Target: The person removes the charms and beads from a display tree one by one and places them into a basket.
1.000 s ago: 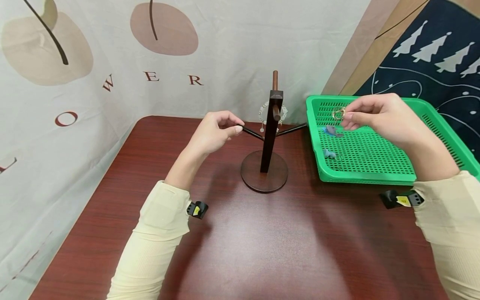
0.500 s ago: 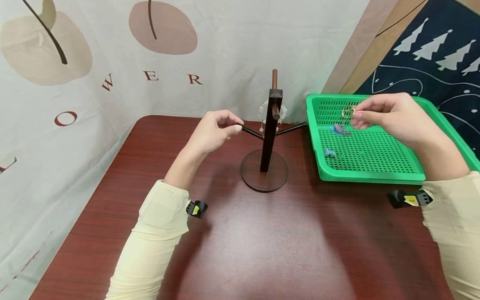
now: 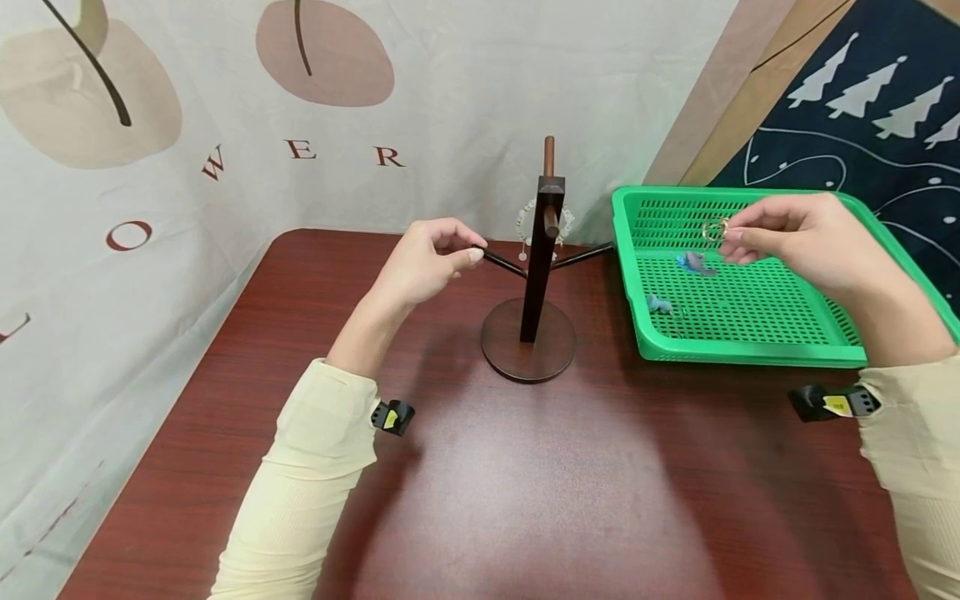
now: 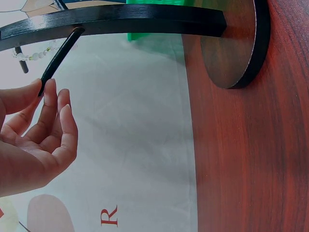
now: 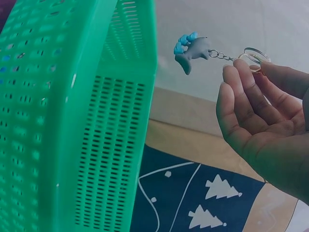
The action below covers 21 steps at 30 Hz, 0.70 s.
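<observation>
My left hand [image 3: 422, 265] pinches the end of a dark peg [image 4: 62, 54] on the left side of a wooden stand [image 3: 534, 279]. Over the green basket [image 3: 750, 362], my right hand [image 3: 813, 242] holds a keychain by its gold-coloured ring [image 5: 253, 58] between thumb and fingertips. From the ring a short chain carries a grey dolphin-shaped charm [image 5: 194, 50] with light blue pieces beside it. A bracelet of pale beads [image 3: 567, 225] hangs at the back of the stand, partly hidden by its post.
Inside the basket, near its left wall, lies a small grey-blue object [image 3: 659, 305]. The stand's round base [image 3: 555, 354] rests on a reddish-brown table [image 3: 525, 483]. A printed cloth [image 3: 465, 100] hangs close behind the stand.
My right hand has moved to the right with the keychain, further over the basket. The left hand keeps its place on the peg.
</observation>
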Each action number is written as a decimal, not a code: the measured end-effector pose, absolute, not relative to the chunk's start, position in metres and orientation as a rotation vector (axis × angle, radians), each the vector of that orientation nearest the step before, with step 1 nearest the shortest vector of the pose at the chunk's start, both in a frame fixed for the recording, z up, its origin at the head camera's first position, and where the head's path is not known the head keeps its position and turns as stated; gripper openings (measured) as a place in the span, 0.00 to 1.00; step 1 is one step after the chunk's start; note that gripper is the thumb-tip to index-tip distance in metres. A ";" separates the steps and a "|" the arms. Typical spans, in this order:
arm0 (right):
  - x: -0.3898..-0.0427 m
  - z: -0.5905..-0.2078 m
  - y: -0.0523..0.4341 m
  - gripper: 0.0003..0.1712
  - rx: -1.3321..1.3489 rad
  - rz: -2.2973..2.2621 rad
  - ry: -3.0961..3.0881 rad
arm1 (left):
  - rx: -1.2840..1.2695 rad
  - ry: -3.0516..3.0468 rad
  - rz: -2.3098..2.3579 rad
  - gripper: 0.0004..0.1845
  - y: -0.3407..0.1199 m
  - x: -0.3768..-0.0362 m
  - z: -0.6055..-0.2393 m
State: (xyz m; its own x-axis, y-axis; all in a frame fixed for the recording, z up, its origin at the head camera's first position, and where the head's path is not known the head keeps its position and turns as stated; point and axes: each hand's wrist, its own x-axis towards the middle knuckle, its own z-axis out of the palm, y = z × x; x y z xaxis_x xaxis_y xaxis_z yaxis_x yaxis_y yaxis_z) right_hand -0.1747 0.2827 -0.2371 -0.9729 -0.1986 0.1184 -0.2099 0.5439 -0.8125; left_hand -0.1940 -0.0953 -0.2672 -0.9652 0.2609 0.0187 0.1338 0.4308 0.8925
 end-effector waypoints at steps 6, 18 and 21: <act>-0.174 -0.240 0.288 0.04 0.324 1.395 -2.773 | 0.366 2.548 1.580 0.07 -0.096 -0.194 -0.267; -0.168 -0.247 0.302 0.06 0.192 1.399 -2.820 | 0.374 2.546 1.582 0.07 -0.096 -0.193 -0.266; -0.168 -0.249 0.305 0.06 0.176 1.395 -2.820 | 0.375 2.545 1.579 0.07 -0.096 -0.193 -0.266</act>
